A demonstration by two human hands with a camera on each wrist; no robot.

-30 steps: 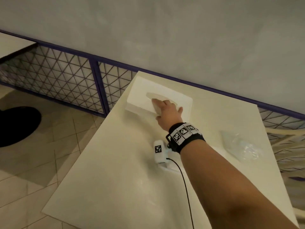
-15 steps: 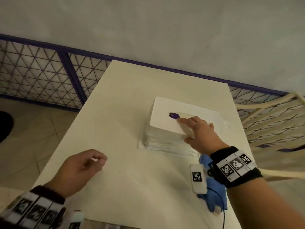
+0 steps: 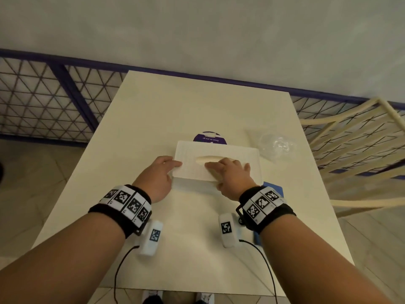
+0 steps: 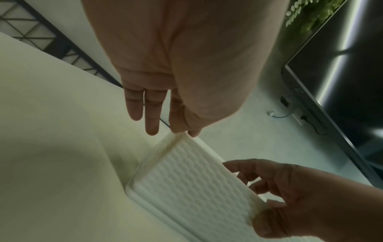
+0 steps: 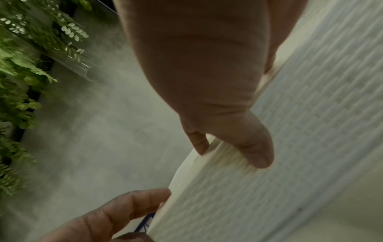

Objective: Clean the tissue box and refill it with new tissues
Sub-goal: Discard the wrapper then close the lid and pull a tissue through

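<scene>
The white textured tissue box (image 3: 232,164) with an oval slot sits mid-table, tilted up off the tabletop. My left hand (image 3: 175,166) pinches its left end between thumb and forefinger; the left wrist view shows that pinch (image 4: 184,133) at a corner of the box (image 4: 186,180). My right hand (image 3: 217,174) grips the near long edge, fingers over the top. In the right wrist view its thumb (image 5: 259,155) presses the ribbed face (image 5: 311,131). A purple tissue pack (image 3: 209,137) peeks out behind the box.
Crumpled clear plastic wrap (image 3: 276,145) lies right of the box. A blue cloth (image 3: 271,187) is partly under my right wrist. The cream table (image 3: 153,119) meets a purple mesh railing (image 3: 54,95); a cream chair (image 3: 355,150) stands at the right.
My left hand came off the table's front and took the box's left end. The right hand shifted from the slot to the near edge. The purple pack now shows behind the box.
</scene>
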